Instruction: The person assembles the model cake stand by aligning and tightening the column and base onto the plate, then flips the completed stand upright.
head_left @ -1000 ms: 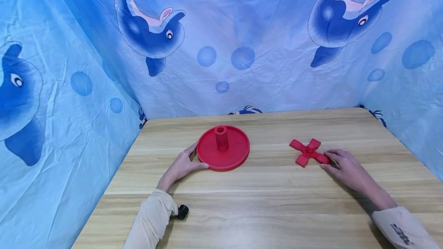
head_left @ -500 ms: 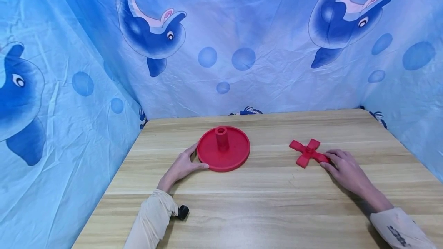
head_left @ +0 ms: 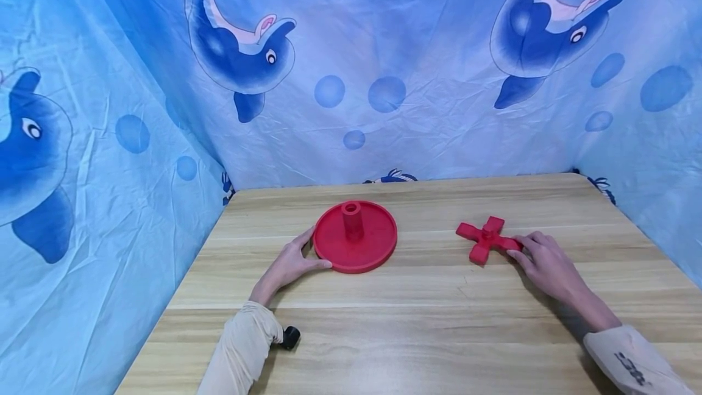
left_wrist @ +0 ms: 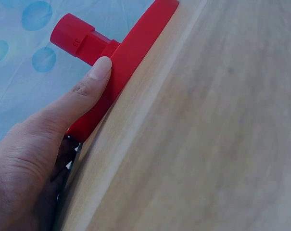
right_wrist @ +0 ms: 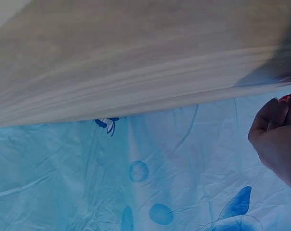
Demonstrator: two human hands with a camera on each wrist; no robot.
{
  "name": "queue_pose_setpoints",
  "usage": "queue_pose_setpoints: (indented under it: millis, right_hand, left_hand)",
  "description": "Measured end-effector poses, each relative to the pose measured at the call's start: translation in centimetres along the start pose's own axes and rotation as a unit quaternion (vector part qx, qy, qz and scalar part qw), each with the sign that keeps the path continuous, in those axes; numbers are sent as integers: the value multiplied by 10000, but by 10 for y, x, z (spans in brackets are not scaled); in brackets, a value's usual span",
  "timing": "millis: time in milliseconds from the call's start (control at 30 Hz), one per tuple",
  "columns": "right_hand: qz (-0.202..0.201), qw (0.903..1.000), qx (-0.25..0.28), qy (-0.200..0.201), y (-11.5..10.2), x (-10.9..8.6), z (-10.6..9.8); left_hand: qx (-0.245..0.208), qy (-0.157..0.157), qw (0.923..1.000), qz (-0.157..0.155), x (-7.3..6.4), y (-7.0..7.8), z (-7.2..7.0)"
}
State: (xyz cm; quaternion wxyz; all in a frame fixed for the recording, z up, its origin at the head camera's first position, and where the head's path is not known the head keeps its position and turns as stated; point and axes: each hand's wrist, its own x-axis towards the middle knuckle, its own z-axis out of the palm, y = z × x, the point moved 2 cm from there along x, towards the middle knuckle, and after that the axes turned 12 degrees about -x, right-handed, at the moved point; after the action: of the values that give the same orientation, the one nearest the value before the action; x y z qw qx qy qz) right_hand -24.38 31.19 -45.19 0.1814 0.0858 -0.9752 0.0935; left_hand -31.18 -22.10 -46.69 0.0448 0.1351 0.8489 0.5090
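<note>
A round red tray-like base [head_left: 378,239] with a hollow upright post [head_left: 352,222] at its middle lies flat on the table. My left hand [head_left: 287,267] holds its left edge, thumb at the front rim and fingers further back. In the left wrist view the thumb [left_wrist: 90,84] presses against the rim; the other fingers are mostly hidden. Off to the right, my right hand [head_left: 548,267] pinches one arm of a red cross-shaped piece [head_left: 488,239] with a small raised hub. That piece looks slightly raised and tilted. In the right wrist view only a red sliver of it shows beside the curled fingers.
The wooden table [head_left: 406,322] ends at a blue dolphin-print curtain [head_left: 428,127] at the back and both sides. A small black object [head_left: 290,338] protrudes from beside the left sleeve. Bare table lies between the two red pieces.
My right hand has moved slightly left and tipped the cross-shaped piece, which shifts a little up and left. The left hand and the round base stay where they were.
</note>
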Motion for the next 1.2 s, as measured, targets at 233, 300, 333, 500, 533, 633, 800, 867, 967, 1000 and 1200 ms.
queue_pose_setpoints:
  millis: [233, 300, 333, 500, 533, 633, 800, 867, 967, 1000, 1200]
  right_hand:
    - [118, 9998, 109, 131, -6, 4, -4]
    - [110, 9996, 119, 220, -8, 5, -4]
    - [93, 9995, 120, 280, -9, 5, -5]
    - [-7, 9983, 142, 565, -14, 7, -7]
    - [-38, 9978, 162, 635, -14, 8, -7]
    - [-190, 9953, 225, 917, -17, 10, -8]
    - [-292, 9898, 474, 1309, -23, 14, -10]
    - [-283, 9878, 573, 1422, -27, 16, -11]
    - [-319, 9844, 677, 1593, -32, 20, -11]
    - [-320, 9837, 709, 1624, -33, 21, -11]
    - [-351, 9809, 779, 1748, -43, 27, -12]
  left_hand:
    - [48, 14, 10000, -2, 0, 1, -1]
    - [44, 12, 10000, -24, -1, 1, -1]
    - [35, 15, 10000, -35, -1, 1, -1]
    - [31, 30, 10000, -33, -2, 3, -2]
    - [34, 33, 10000, -31, -2, 3, -2]
    - [35, 31, 10000, -33, -3, 4, -1]
    - [41, -1, 10000, 7, -3, 4, -1]
    - [67, -19, 10000, 43, -3, 4, -1]
    - [84, -37, 9999, 90, -3, 4, -1]
    - [78, -48, 9999, 111, -3, 4, -1]
    - [46, -60, 9999, 112, -3, 2, -1]
